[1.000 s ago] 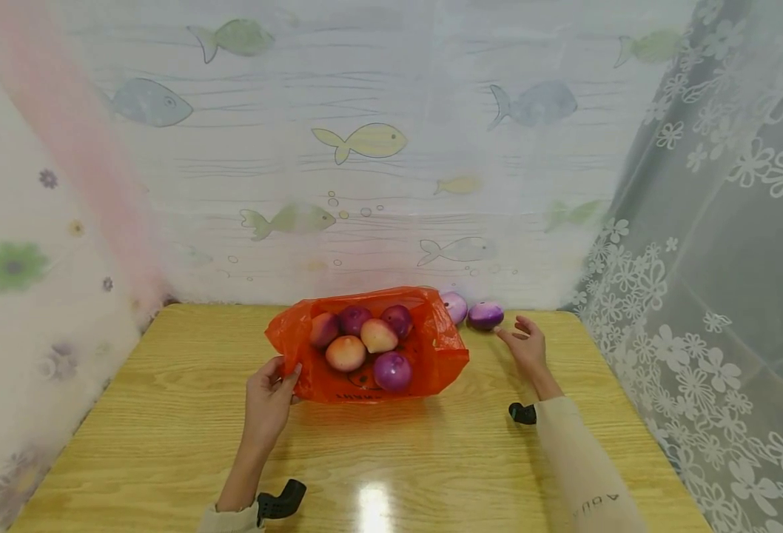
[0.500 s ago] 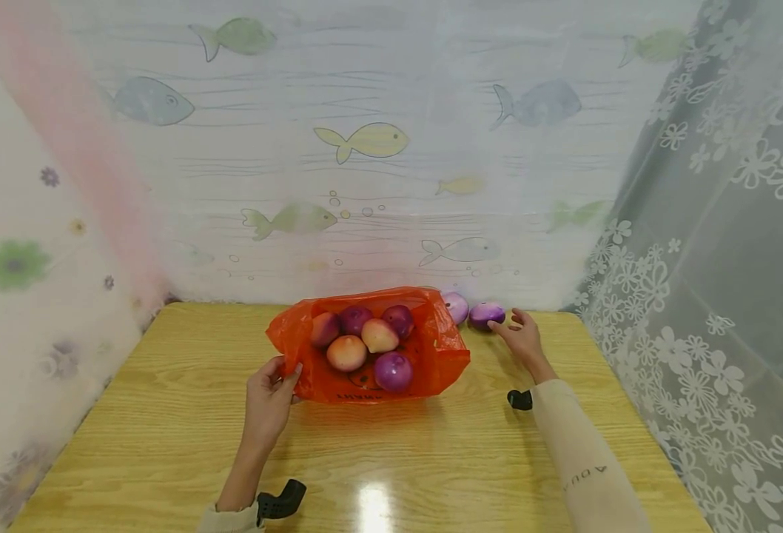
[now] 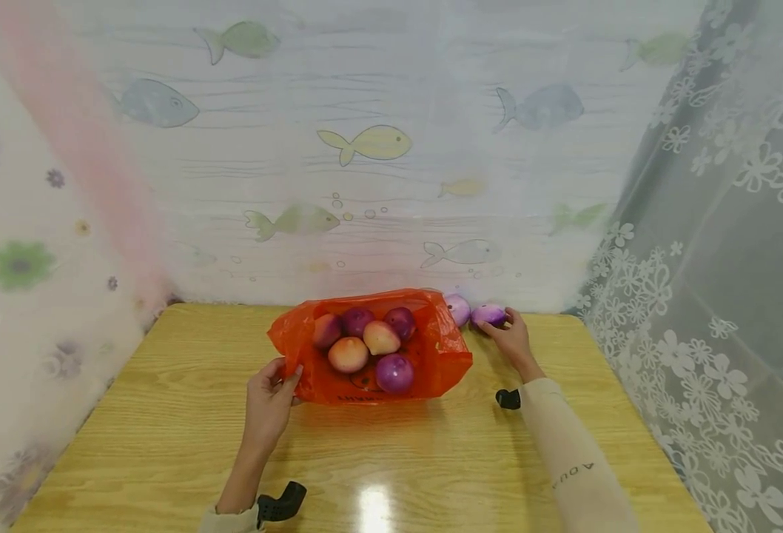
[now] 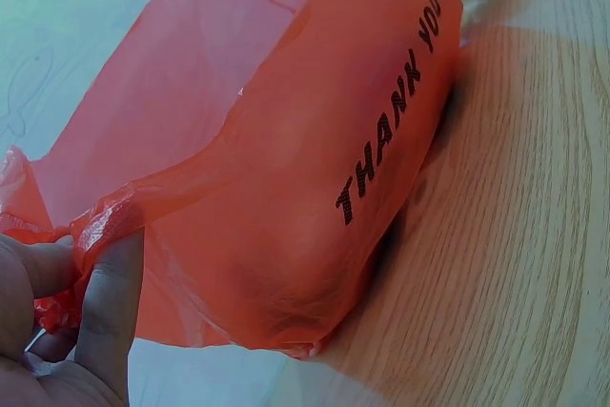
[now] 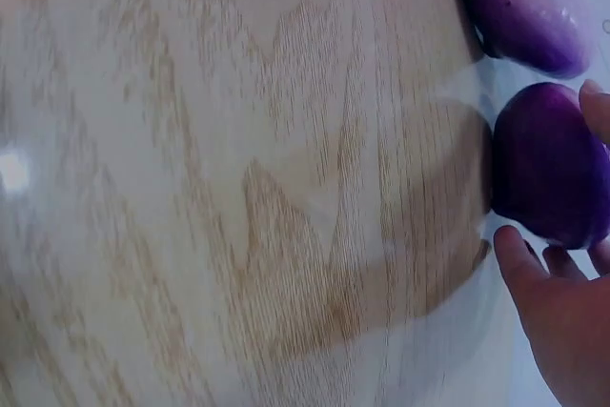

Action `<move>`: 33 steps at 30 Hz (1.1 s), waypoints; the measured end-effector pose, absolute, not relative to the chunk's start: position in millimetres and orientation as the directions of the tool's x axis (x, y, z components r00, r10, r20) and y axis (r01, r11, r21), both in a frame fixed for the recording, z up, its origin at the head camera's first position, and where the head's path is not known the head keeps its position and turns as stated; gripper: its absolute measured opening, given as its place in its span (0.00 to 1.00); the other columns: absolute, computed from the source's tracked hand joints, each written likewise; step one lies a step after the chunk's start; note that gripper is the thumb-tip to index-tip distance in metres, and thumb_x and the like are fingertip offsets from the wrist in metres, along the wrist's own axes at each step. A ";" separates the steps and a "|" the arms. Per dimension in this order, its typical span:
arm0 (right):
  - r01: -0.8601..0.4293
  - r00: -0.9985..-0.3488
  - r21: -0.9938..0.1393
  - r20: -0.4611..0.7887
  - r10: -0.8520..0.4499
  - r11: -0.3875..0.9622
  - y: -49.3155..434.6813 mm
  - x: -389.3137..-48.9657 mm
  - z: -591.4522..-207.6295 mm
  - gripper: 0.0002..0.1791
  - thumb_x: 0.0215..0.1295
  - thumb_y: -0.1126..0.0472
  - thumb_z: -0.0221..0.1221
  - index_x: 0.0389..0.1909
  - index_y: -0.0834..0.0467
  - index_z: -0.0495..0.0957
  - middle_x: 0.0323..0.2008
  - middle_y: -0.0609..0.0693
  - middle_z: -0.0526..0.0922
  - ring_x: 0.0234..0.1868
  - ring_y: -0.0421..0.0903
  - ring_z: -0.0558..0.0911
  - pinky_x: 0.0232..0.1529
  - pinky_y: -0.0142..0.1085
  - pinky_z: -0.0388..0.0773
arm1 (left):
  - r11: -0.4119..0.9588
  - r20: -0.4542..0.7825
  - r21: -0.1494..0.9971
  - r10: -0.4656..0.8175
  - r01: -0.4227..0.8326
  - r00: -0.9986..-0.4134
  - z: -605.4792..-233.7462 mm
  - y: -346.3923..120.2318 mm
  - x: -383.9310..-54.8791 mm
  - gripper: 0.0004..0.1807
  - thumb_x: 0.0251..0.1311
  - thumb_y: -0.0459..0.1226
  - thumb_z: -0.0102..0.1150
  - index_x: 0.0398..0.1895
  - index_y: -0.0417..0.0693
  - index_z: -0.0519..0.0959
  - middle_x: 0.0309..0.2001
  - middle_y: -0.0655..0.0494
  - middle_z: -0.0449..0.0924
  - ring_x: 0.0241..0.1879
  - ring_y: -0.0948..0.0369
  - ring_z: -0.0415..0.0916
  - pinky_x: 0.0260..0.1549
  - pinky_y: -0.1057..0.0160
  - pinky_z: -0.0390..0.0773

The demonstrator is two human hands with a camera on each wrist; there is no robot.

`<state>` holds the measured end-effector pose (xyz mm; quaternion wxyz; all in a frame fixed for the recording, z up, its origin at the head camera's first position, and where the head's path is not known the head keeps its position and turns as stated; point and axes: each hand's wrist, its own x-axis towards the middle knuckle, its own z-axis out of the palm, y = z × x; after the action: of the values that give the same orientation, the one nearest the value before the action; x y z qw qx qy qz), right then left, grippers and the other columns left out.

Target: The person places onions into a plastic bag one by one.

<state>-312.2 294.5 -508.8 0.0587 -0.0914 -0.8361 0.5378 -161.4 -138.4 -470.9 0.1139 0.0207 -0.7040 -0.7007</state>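
A red plastic bag (image 3: 438, 381), printed "THANK YOU", lies on the table with its mouth toward me. Inside are several round fruits, among them a yellow-orange peach (image 3: 348, 354) and a shiny purple ball-shaped one (image 3: 394, 373). My left hand (image 3: 271, 400) pinches the bag's left edge, and the left wrist view shows the plastic bunched between thumb and fingers. At the table's back, my right hand (image 3: 511, 342) curls thumb and fingers round a purple, pale-topped oval fruit (image 5: 545, 167). A second pale purple one (image 5: 529, 11) sits beside it, left of it in the head view.
The wooden table (image 3: 165, 429) ends at a back wall covered with a fish-print sheet (image 3: 378, 185). A grey flower-patterned curtain (image 3: 718, 296) hangs on the right. Black wrist mounts (image 3: 283, 502) stick out from both sleeves.
My right hand has moved left and closed in round the purple oval fruit. The left hand keeps hold of the bag, which stays in place.
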 end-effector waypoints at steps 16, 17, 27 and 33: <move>0.101 -0.967 -0.918 0.000 0.256 0.382 289.7 -314.6 -512.0 0.48 0.68 0.57 0.66 0.77 0.69 0.48 0.72 0.73 0.57 0.72 0.67 0.62 0.73 0.54 0.63 | 0.023 0.125 0.992 -0.191 0.123 -0.974 -472.4 -140.2 -162.9 0.13 0.73 0.27 0.53 0.57 0.28 0.77 0.47 0.36 0.81 0.33 0.68 0.84 0.29 0.68 0.86; 0.100 -0.967 -0.918 0.001 0.255 0.383 289.6 -314.5 -511.7 0.48 0.68 0.57 0.66 0.78 0.69 0.47 0.73 0.73 0.57 0.72 0.67 0.62 0.73 0.54 0.63 | 0.022 0.125 0.992 -0.191 0.123 -0.974 -472.5 -140.3 -163.0 0.13 0.73 0.27 0.54 0.57 0.29 0.77 0.47 0.35 0.81 0.34 0.68 0.84 0.29 0.68 0.85; 0.082 -0.968 -0.936 0.006 0.250 0.341 295.0 -307.8 -507.7 0.50 0.67 0.56 0.67 0.80 0.65 0.47 0.75 0.70 0.56 0.72 0.64 0.63 0.74 0.52 0.63 | 0.023 0.137 0.991 -0.187 0.135 -0.973 -472.9 -140.4 -162.8 0.13 0.73 0.28 0.55 0.56 0.29 0.77 0.46 0.36 0.81 0.32 0.68 0.83 0.27 0.69 0.85; 0.061 -0.972 -0.953 0.010 0.233 0.295 290.9 -300.3 -500.5 0.48 0.65 0.58 0.68 0.79 0.64 0.52 0.73 0.68 0.60 0.68 0.61 0.67 0.64 0.41 0.73 | 0.033 0.134 0.991 -0.192 0.130 -0.972 -473.2 -140.4 -163.1 0.13 0.72 0.28 0.55 0.55 0.29 0.77 0.45 0.37 0.82 0.31 0.68 0.83 0.26 0.69 0.84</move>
<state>-300.3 290.9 -500.5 0.0735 -0.0917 -0.8014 0.5865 -163.1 -140.4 -473.2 0.1159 0.0218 -0.7091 -0.6952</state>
